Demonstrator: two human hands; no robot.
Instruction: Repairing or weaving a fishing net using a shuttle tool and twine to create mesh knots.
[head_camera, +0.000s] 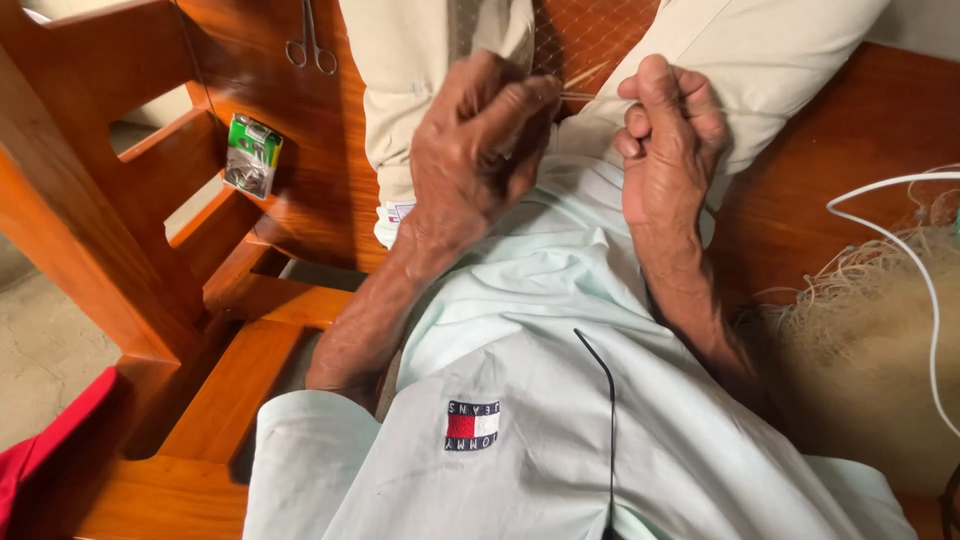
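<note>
Fine, pale netting (590, 40) stretches over our knees, and everything here sits relative to it. Our left hand (480, 150) is just below its near edge, fingers closed in a pinch on a thin, light-coloured netting needle (583, 74) whose tip points up and right into the mesh. Our right hand (665, 130) is beside it, to the right of the needle, curled into a tight fist; it seems to clamp the net's edge or a strand of twine, though we cannot tell which, since the fingers hide it.

To do this knotting step well, we judge that the right-hand grip should keep the mesh taut while the left steers the needle cleanly through one opening, not two. We keep both hands close together so the strand stays short and controlled, and we draw the knot snug rather than jerking it, since the thread looks fine enough to slip or snag.

Well to the left of the netting, small steel scissors (311, 40) lie on the wooden bench (320, 190), and a green-and-silver packet (252, 153) lies below them. Far to the right of the netting, a heap of tan net (860, 350) rests with a white cord (900, 260) across it.
</note>
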